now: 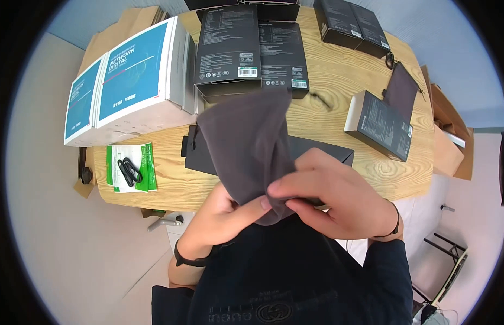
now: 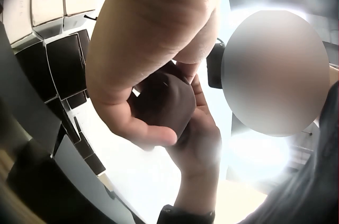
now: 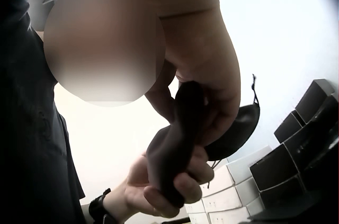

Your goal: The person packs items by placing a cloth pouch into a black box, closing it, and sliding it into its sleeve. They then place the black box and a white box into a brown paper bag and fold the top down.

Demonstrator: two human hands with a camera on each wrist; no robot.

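Note:
A dark grey-brown cloth drawstring pouch (image 1: 244, 143) is held up in front of the body, its wide end toward the table. My left hand (image 1: 225, 219) grips the lower end from the left, thumb lying on the cloth. From the other side my right hand (image 1: 347, 200) pinches a fold of it between thumb and fingers. In the left wrist view the pouch (image 2: 167, 99) bulges between both hands. A loose cord hangs from the far end of the pouch (image 3: 235, 134) in the right wrist view. Whatever may be inside is hidden.
Behind the pouch lies a long black box (image 1: 317, 149). White-and-blue boxes (image 1: 135, 70) stand at left, black boxes (image 1: 227, 46) at the back. A green-and-white packet (image 1: 146, 173) carries a coiled black cable (image 1: 130, 171). At right, a black box (image 1: 379, 127) lies by another pouch (image 1: 401, 89).

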